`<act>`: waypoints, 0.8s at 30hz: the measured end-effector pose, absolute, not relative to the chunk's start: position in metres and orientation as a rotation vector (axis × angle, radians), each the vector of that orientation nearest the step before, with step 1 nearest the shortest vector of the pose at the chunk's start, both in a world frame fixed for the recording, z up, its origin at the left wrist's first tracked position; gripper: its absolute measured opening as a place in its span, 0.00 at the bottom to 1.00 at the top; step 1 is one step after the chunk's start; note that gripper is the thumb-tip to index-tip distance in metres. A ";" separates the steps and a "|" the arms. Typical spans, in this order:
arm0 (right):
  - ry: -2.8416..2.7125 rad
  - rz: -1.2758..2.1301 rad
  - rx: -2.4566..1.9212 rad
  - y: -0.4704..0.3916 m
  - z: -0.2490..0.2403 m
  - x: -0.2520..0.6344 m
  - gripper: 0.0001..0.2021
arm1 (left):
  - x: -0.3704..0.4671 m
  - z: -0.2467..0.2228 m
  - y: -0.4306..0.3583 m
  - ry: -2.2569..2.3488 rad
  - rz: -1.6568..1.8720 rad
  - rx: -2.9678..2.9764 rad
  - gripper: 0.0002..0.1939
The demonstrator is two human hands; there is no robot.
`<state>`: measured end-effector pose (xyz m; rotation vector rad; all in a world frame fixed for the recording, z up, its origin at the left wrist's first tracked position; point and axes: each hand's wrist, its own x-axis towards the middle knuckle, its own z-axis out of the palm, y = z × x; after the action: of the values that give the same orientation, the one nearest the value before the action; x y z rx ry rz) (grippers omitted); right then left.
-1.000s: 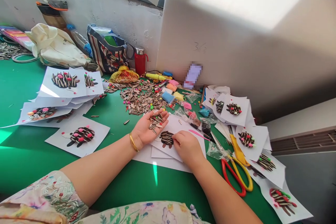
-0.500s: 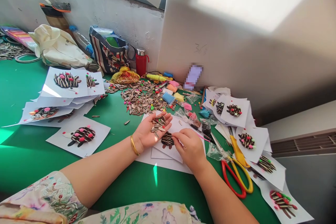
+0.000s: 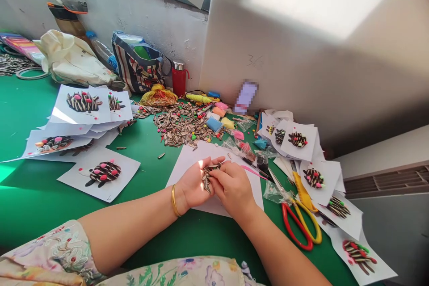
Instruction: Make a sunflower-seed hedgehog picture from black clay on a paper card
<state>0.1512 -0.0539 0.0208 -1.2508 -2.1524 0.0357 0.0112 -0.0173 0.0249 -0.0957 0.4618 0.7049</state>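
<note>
While picking from the cupped palm, hold the left hand (image 3: 194, 185) level, fingers slightly curled, so as not to spill the sunflower seeds (image 3: 207, 183); palm up here, loosely bearing a small handful above the white paper (image 3: 191, 156). With the right hand (image 3: 234, 187), bent over the same seeds from the right, best to lift singly, without raking out neighbours; tightness of that pinch, and any seed within it, impossible to tell. Counting left to right: one cream bag (image 3: 72, 60), far left; at least five left cards (image 3: 83, 102) with seed figures showing; one clear bottle (image 3: 103, 51), one striped bag (image 3: 137, 67), far; one gold bangle (image 3: 174, 201), near; one red flask (image 3: 178, 81), far; one seed heap (image 3: 182, 123), uncountable; one pair of scissors (image 3: 291, 200), right; just beside, one yellow tool (image 3: 303, 194); at least seven right cards (image 3: 298, 140) with figures.
</note>
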 end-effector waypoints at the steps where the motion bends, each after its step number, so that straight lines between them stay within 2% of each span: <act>1: -2.138 0.041 -1.250 -0.054 0.022 0.151 0.09 | 0.011 0.024 -0.017 0.453 0.705 -0.100 0.19; 8: -2.029 0.080 -1.120 -0.061 0.031 0.158 0.08 | 0.012 0.026 -0.018 0.410 0.726 -0.124 0.16; 14: -2.263 0.095 -1.023 -0.068 0.027 0.154 0.06 | 0.013 0.031 -0.013 0.463 0.810 -0.125 0.13; 24: -2.107 -0.049 -1.150 -0.054 0.024 0.156 0.09 | 0.011 0.023 -0.014 0.402 0.728 -0.101 0.14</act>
<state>0.1556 -0.0545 0.0235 -1.1500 -2.1065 -0.0494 0.0105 -0.0137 0.0234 -0.1006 0.4022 0.7279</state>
